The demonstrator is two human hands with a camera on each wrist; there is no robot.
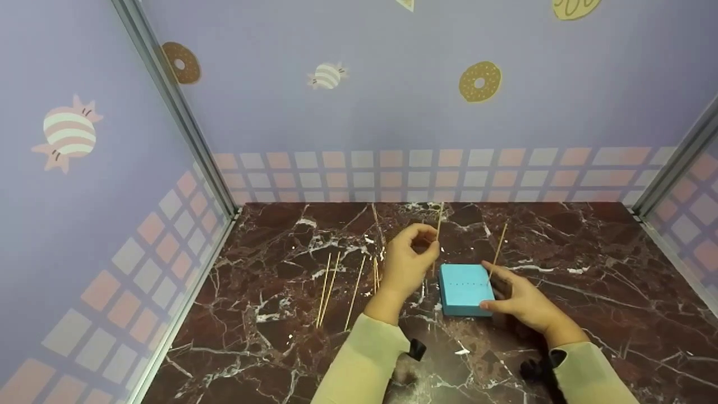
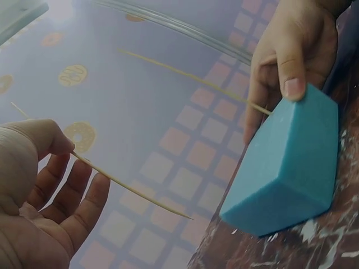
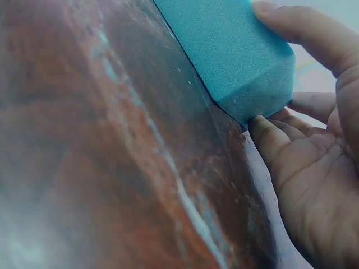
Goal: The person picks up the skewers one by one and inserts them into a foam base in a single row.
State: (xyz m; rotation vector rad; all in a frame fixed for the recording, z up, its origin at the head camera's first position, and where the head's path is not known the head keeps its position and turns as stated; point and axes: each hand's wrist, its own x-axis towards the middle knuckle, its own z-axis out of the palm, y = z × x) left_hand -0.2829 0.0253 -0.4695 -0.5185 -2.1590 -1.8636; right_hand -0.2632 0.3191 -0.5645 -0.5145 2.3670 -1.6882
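Observation:
My left hand (image 1: 406, 261) pinches a thin bamboo skewer (image 2: 134, 193) between thumb and fingers, just left of a blue foam block (image 1: 463, 303). The skewer's lower tip (image 2: 188, 217) is apart from the block in the left wrist view. A row of small holes (image 1: 468, 284) runs across the block's top. Near the right end of that row, a second skewer (image 1: 498, 247) stands up, leaning slightly right. My right hand (image 1: 524, 300) grips the block's right side, with the thumb at the near corner and fingers toward the far corner. The block rests on the table.
Several loose skewers (image 1: 354, 294) lie on the dark red marbled table (image 1: 241, 325), left of my left hand. Beyond the table's far edge stands a purple wall (image 1: 392, 112) with sweets printed on it. Another patterned wall (image 1: 112, 196) borders the left side.

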